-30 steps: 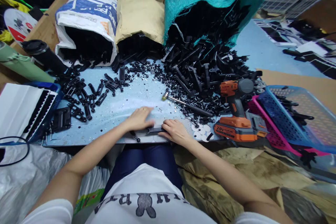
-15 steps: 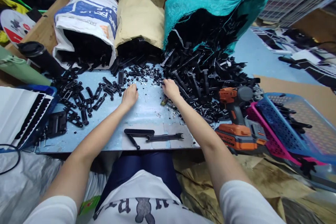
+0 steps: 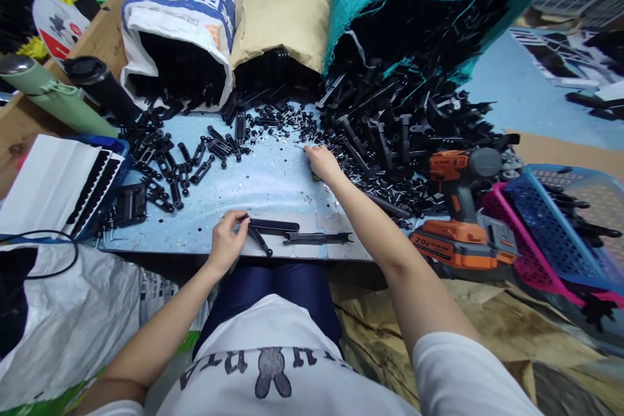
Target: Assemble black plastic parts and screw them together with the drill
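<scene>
The left hand [image 3: 228,240] is far to the left of the orange drill [image 3: 458,208]. Its fingers [image 3: 234,226] are pinched shut on a small black pin [image 3: 242,216]. The pin is right at the end of the long black bar [image 3: 273,227], which lies flat on the blue surface [image 3: 263,185]. The right hand [image 3: 322,162] is up and left of the drill, by the big pile of black parts [image 3: 390,130]. Its fingers curl down among little black screws [image 3: 292,118]. I cannot tell if they hold one.
</scene>
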Demonstrator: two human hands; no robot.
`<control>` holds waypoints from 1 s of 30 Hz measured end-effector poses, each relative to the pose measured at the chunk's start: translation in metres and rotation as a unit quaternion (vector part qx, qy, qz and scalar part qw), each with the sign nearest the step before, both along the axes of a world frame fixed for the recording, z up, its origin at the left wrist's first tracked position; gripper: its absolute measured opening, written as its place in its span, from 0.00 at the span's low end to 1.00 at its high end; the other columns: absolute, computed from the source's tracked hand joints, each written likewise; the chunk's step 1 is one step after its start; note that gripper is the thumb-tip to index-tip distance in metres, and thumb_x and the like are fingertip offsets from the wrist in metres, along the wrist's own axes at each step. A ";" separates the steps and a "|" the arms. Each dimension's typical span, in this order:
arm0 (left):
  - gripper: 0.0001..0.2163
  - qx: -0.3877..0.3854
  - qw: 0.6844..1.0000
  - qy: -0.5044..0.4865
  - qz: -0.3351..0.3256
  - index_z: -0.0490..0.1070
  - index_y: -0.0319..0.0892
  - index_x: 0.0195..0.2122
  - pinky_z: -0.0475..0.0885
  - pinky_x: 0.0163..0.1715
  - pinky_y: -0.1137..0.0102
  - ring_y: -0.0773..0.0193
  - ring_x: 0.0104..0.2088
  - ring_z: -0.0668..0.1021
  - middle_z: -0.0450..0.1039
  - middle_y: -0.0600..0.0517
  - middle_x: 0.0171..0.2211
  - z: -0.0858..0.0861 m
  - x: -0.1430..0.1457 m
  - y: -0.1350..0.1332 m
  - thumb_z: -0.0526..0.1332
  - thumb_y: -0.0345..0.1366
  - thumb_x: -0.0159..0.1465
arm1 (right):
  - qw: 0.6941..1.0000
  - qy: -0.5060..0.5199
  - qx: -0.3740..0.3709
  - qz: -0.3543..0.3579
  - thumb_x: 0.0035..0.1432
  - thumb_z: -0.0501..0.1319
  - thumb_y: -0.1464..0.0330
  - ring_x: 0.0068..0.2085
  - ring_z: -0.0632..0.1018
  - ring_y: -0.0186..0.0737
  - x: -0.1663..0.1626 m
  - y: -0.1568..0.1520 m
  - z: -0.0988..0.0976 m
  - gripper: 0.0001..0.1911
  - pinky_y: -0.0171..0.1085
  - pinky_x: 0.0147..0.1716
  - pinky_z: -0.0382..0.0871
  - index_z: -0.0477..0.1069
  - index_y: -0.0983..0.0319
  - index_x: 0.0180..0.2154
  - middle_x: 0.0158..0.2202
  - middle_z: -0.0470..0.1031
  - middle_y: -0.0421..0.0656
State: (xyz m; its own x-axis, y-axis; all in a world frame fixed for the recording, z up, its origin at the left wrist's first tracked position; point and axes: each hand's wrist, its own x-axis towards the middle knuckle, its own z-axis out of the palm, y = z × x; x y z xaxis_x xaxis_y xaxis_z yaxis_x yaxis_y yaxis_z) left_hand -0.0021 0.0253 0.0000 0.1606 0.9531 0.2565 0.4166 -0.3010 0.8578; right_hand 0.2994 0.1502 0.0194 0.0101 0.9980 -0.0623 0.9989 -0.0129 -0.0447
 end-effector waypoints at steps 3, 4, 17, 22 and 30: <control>0.07 0.157 0.978 0.129 -0.049 0.70 0.41 0.40 0.74 0.43 0.62 0.60 0.41 0.78 0.76 0.46 0.39 0.002 0.002 -0.001 0.55 0.32 0.63 | 0.999 0.033 0.029 0.001 0.55 0.51 0.78 0.45 0.71 0.45 -0.007 -0.013 0.009 0.16 0.39 0.45 0.62 0.69 0.68 0.44 0.42 0.73 0.53; 0.07 0.199 0.965 0.159 -0.064 0.70 0.41 0.40 0.73 0.43 0.61 0.59 0.42 0.78 0.77 0.46 0.39 0.002 0.001 0.000 0.55 0.31 0.63 | 0.995 0.080 0.050 -0.010 0.55 0.52 0.77 0.43 0.72 0.43 -0.011 -0.020 0.013 0.14 0.38 0.44 0.64 0.70 0.68 0.43 0.41 0.74 0.51; 0.09 0.289 0.923 0.199 -0.161 0.71 0.40 0.42 0.76 0.39 0.64 0.60 0.39 0.79 0.77 0.43 0.37 -0.019 -0.023 0.015 0.54 0.30 0.64 | 0.645 0.721 -0.131 -0.215 0.29 0.74 0.62 0.26 0.75 0.32 -0.047 -0.141 0.013 0.19 0.36 0.33 0.74 0.71 0.64 0.22 0.23 0.75 0.39; 0.09 0.279 0.914 0.211 -0.205 0.71 0.40 0.41 0.75 0.38 0.62 0.59 0.38 0.79 0.77 0.42 0.36 -0.020 -0.027 0.025 0.53 0.31 0.64 | 0.720 0.670 -0.084 -0.158 0.34 0.72 0.61 0.27 0.76 0.34 -0.057 -0.149 0.016 0.17 0.37 0.32 0.73 0.71 0.64 0.24 0.24 0.75 0.40; 0.21 0.234 0.903 0.319 -0.167 0.64 0.40 0.54 0.57 0.52 0.48 0.47 0.53 0.68 0.68 0.39 0.52 0.014 0.019 0.001 0.57 0.44 0.61 | 0.866 0.496 -0.023 -0.056 0.43 0.64 0.68 0.30 0.77 0.38 -0.059 -0.164 0.022 0.05 0.36 0.32 0.70 0.72 0.63 0.24 0.27 0.77 0.43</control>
